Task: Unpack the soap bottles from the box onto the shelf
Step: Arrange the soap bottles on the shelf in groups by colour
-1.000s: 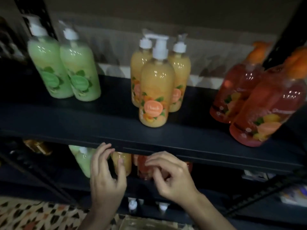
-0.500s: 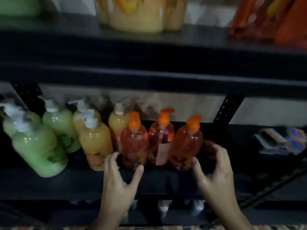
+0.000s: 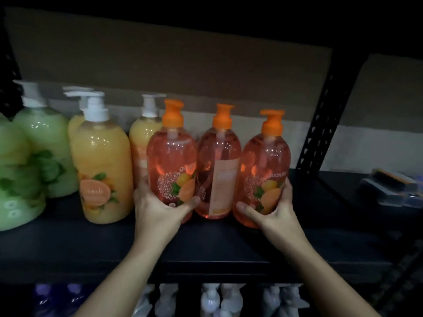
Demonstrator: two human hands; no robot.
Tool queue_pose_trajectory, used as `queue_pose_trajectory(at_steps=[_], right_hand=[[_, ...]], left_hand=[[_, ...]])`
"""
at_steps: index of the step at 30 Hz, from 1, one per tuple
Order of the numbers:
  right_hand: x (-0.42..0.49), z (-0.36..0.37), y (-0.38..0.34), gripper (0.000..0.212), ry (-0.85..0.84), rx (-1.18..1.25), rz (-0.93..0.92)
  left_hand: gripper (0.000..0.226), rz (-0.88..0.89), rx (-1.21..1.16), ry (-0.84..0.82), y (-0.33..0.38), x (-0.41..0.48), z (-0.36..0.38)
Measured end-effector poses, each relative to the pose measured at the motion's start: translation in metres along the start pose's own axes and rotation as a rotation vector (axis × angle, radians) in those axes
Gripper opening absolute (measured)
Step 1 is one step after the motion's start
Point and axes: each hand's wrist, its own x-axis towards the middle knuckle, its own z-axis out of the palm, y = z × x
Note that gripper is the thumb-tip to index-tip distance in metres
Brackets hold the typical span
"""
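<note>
Three clear orange soap bottles with orange pumps stand in a row on the dark shelf (image 3: 206, 243). My left hand (image 3: 158, 207) grips the base of the left orange bottle (image 3: 171, 156), thumb across its front. The right orange bottle (image 3: 265, 161) is gripped low down by my right hand (image 3: 272, 209). Between them stands the middle orange bottle (image 3: 219, 165), its back label facing me and untouched. The box is out of view.
Yellow bottles (image 3: 103, 170) and green bottles (image 3: 34, 156) with white pumps stand to the left on the same shelf. A black perforated upright (image 3: 320, 124) rises at the right, with small flat items (image 3: 393, 186) beyond it. White pump tops (image 3: 219, 298) show on the shelf below.
The view dropped from the upper shelf to this lower one. Both hands reached forward and closed around the two outer orange bottles.
</note>
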Motion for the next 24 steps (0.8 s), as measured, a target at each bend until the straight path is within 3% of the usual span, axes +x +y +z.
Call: queue_pose_trajectory(at_steps=[5,11,15,18,21,24], right_hand=[[0.004,0.000,0.007,0.103,0.056,0.029,0.014],[0.006,-0.001,0.011,0.084,0.074,0.017,0.034],[0.002,-0.002,0.012,0.084,0.085,-0.013,0.026],[0.000,0.000,0.012,0.082,0.097,-0.042,0.017],[-0.008,-0.002,0.005,0.084,0.105,-0.044,-0.001],[-0.011,-0.003,0.000,0.086,0.110,-0.037,-0.012]], left_hand=[[0.117,0.063,0.030,0.026,-0.016,0.004,-0.001],[0.104,0.093,0.077,0.072,-0.015,0.002,0.003],[0.109,0.119,0.146,0.092,-0.007,-0.007,0.004],[0.119,0.101,0.278,0.198,0.011,-0.023,0.002],[0.098,0.264,0.420,0.294,0.028,-0.046,0.000],[0.054,0.374,0.401,0.181,0.038,-0.061,0.003]])
